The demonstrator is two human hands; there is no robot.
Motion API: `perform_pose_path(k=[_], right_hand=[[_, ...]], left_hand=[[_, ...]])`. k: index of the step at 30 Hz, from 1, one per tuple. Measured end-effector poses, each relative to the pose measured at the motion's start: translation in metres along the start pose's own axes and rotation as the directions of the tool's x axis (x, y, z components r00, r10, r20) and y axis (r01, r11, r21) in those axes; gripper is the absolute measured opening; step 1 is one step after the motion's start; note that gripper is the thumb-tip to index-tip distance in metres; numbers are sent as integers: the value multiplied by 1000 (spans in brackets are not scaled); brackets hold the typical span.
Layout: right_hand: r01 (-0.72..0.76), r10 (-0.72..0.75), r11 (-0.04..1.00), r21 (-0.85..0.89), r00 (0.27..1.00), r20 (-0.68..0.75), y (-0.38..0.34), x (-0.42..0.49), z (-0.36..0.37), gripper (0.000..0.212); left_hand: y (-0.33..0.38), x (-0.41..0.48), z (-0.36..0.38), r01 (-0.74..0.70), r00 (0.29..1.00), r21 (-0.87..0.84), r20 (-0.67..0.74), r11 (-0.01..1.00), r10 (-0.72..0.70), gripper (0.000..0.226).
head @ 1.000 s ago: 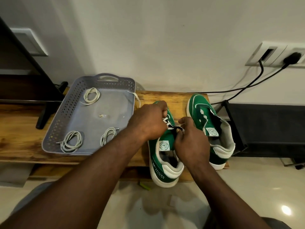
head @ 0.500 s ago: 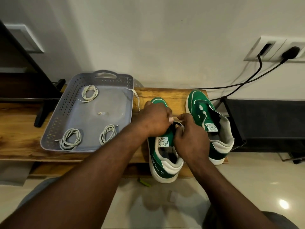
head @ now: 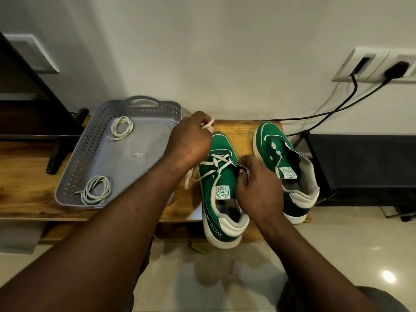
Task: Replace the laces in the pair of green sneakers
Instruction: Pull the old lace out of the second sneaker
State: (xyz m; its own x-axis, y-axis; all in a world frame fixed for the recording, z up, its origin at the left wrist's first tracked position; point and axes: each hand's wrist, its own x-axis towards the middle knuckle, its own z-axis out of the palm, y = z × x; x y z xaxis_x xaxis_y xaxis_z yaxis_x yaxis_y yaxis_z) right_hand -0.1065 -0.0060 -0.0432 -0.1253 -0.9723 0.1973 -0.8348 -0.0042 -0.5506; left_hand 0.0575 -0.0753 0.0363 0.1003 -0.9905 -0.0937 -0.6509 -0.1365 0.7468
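Note:
Two green sneakers with white soles stand on a wooden bench point(head: 243, 129). The left sneaker point(head: 221, 194) has a white lace point(head: 216, 164) crossed through its front eyelets, with loose ends trailing off its left side. My left hand point(head: 191, 140) is raised above the toe and pinches one end of that lace. My right hand point(head: 254, 183) grips the right eyelet edge of the same shoe beside the tongue. The right sneaker point(head: 286, 167) stands apart, its tongue open and no lace in it.
A grey perforated tray point(head: 74, 176) sits left of the shoes and holds two coiled white laces point(head: 121, 128) point(head: 95, 190) plus small scraps. Black cables point(head: 337, 109) run from wall sockets at the right. A black rack point(head: 364, 167) stands right of the bench.
My left hand has lifted up and away to the left, drawing the lace out through the eyelets. The crossed lacing on the left sneaker is now uncovered. My right hand stays on the shoe.

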Motion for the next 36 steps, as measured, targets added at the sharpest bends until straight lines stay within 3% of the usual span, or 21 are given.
perform_pose_path(k=[2, 4, 6, 8, 10, 13, 18, 22, 27, 30, 36], right_hand=[[70, -70, 997, -30, 997, 22, 1, 0, -1, 32], [89, -88, 995, -41, 996, 32, 3, 1, 0, 33], [92, -92, 996, -5, 995, 25, 3, 3, 1, 29], [114, -114, 993, 19, 993, 42, 4, 5, 4, 28], [127, -125, 992, -14, 988, 93, 5, 7, 7, 32], [139, -128, 988, -61, 979, 162, 5, 10, 10, 30], [171, -158, 983, -67, 974, 163, 6, 9, 9, 20], [173, -145, 979, -108, 963, 226, 4, 9, 6, 44], [156, -141, 986, -58, 969, 200, 5, 11, 11, 43], [64, -70, 996, 65, 992, 100, 8, 12, 10, 36], [108, -103, 994, -22, 983, 151, 8, 11, 15, 20]], left_hand=[[-3, -4, 1, -72, 997, 264, -1, 962, 75, 49], [0, -10, 2, -121, 990, 368, -21, 922, 138, 56], [0, -13, 5, -152, 988, 362, 46, 920, 145, 39], [1, -18, 10, -121, 964, 387, 265, 914, 16, 22], [-1, -20, 16, -119, 914, 439, 399, 891, -74, 24], [-1, -23, 20, -151, 934, 489, 355, 859, -38, 25], [-5, -19, 22, -87, 946, 446, 316, 891, -66, 10], [-11, -11, 15, 40, 898, 274, 412, 961, -155, 7], [-14, -11, 12, 110, 894, 226, 403, 968, -196, 6], [-14, -10, 14, 130, 893, 233, 395, 964, -216, 6], [-15, -9, 11, 118, 872, 166, 454, 979, -182, 5]])
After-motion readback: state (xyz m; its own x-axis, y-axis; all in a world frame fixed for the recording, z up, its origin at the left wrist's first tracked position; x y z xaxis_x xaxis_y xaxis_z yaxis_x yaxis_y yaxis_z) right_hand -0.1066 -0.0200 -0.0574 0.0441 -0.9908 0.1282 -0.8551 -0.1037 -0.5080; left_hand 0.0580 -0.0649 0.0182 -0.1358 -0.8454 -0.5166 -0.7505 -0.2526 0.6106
